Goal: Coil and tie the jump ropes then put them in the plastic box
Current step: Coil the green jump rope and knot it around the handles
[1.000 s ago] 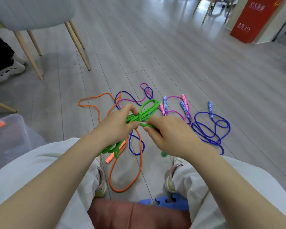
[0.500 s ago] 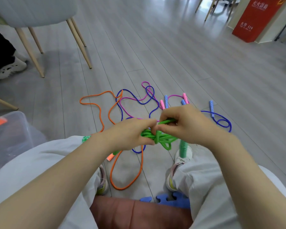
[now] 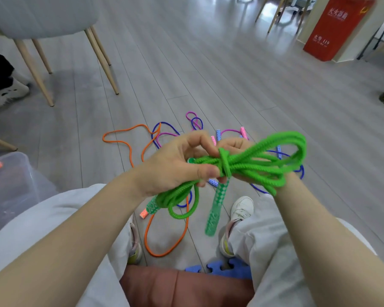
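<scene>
A coiled green jump rope (image 3: 259, 165) hangs between both hands above my knees, with a knot wrapped round its middle. My left hand (image 3: 175, 167) pinches the bundle just left of the knot. My right hand (image 3: 239, 149) sits mostly hidden behind the coils and grips them from the far side. One green patterned handle (image 3: 215, 207) dangles straight down; the other (image 3: 153, 206) pokes out under my left wrist. On the floor lie an orange rope (image 3: 164, 238), a blue rope (image 3: 297, 169) and a pink rope (image 3: 193, 118). The clear plastic box (image 3: 11, 187) stands at my left.
A grey chair (image 3: 44, 16) with wooden legs stands at the far left, with another person's shoe (image 3: 5, 94) beside it. A red box (image 3: 335, 27) stands far right. Blue foam mat pieces (image 3: 226, 268) lie between my feet.
Both hands have lifted the green rope up and closer to me. The loops now fan out to the right, and a handle has dropped free below the knot.
</scene>
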A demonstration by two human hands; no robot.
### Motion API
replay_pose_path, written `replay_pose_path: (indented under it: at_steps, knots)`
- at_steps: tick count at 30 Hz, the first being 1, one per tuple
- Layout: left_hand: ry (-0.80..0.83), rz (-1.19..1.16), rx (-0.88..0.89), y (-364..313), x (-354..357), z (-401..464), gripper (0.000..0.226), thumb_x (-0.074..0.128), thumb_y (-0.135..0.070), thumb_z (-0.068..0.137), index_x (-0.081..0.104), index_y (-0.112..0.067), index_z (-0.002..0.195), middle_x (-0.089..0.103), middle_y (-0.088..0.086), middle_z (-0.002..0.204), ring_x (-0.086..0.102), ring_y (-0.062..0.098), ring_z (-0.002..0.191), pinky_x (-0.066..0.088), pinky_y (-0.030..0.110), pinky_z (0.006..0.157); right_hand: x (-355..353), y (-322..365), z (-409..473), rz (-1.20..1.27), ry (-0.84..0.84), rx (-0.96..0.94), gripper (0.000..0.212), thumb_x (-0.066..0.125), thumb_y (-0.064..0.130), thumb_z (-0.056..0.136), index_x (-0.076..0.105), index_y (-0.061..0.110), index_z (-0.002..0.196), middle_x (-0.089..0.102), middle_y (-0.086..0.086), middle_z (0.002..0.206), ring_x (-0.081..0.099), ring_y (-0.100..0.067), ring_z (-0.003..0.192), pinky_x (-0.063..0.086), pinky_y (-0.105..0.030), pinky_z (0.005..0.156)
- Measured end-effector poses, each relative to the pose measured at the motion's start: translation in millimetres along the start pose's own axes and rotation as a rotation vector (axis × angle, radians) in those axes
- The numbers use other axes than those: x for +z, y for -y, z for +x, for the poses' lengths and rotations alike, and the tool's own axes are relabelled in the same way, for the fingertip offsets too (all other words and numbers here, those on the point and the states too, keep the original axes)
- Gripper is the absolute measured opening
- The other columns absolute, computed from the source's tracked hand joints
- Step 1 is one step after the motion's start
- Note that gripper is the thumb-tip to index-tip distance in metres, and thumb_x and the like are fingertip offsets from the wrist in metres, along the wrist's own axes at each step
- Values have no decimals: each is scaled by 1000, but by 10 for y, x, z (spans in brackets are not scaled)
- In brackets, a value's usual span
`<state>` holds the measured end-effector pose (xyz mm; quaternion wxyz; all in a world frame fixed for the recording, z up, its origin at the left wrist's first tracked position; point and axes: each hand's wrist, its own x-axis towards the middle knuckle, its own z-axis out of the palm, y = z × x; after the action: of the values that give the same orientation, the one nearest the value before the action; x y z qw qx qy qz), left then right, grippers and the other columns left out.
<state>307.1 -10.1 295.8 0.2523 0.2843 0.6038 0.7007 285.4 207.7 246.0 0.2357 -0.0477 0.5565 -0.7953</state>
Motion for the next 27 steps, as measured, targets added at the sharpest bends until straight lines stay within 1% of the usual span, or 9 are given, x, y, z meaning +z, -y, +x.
replay_pose_path:
  at_steps: [1,3,7,10,14,17,20,23,27]
  knots:
    - [-43,-21,27,-9,-45,5,31,74,-2,70,61,-29,79,69,9,69,61,17,53,48,22,50,28,-38,21,66,-40,10,53,32,-3,100,73,14,71,67,-4,64,58,-18,66,50,-21,50]
    - [-120,-9,49,-18,-129,2,25,74,-11,69,61,-29,80,66,11,68,54,17,48,47,24,52,209,-90,72,37,62,32,44,37,-1,96,70,16,72,61,0,63,49,-10,58,42,-17,51]
    - [-206,169,33,-49,-230,-37,26,64,7,85,49,-14,91,64,-5,60,54,6,50,46,17,55,524,-239,144,50,52,16,44,39,12,102,70,22,72,60,2,69,57,-10,61,49,-24,64]
    - [-288,297,24,-63,-296,-43,27,62,8,87,50,-16,90,64,-7,67,52,3,55,46,15,60,654,-390,170,90,-40,7,25,49,27,93,59,15,73,48,-6,57,45,-18,51,42,-28,55]
    - [-371,574,5,-1,-438,-42,26,68,-6,87,51,-25,89,67,8,86,56,6,66,44,13,67,812,-437,213,21,-119,6,25,45,27,101,49,12,82,36,-5,52,28,-14,45,25,-24,46]
    - [-390,941,-33,81,-531,-42,19,69,-26,88,51,-29,95,69,-4,95,60,15,82,42,27,79,842,-387,195,-129,-185,26,28,41,27,104,50,11,82,41,-2,53,32,-15,44,28,-23,45]
    - [-431,1178,49,194,-511,-14,21,63,-34,91,51,-23,104,61,-14,93,61,21,85,39,33,73,888,-341,135,-206,-233,14,28,41,26,104,51,12,81,48,-3,57,39,-15,45,32,-23,44]
    - [-454,1201,141,278,-465,39,22,45,-48,90,41,-31,104,63,-3,101,62,29,92,51,44,73,938,-287,71,-288,-292,-45,27,38,22,104,52,11,83,50,-4,61,38,-14,46,29,-24,45]
    - [-410,1200,190,363,-397,95,20,37,-43,92,40,-29,106,61,4,103,58,30,95,50,47,75,948,-192,28,-380,-347,-107,30,38,18,104,53,9,79,49,-8,60,36,-16,46,27,-24,43]
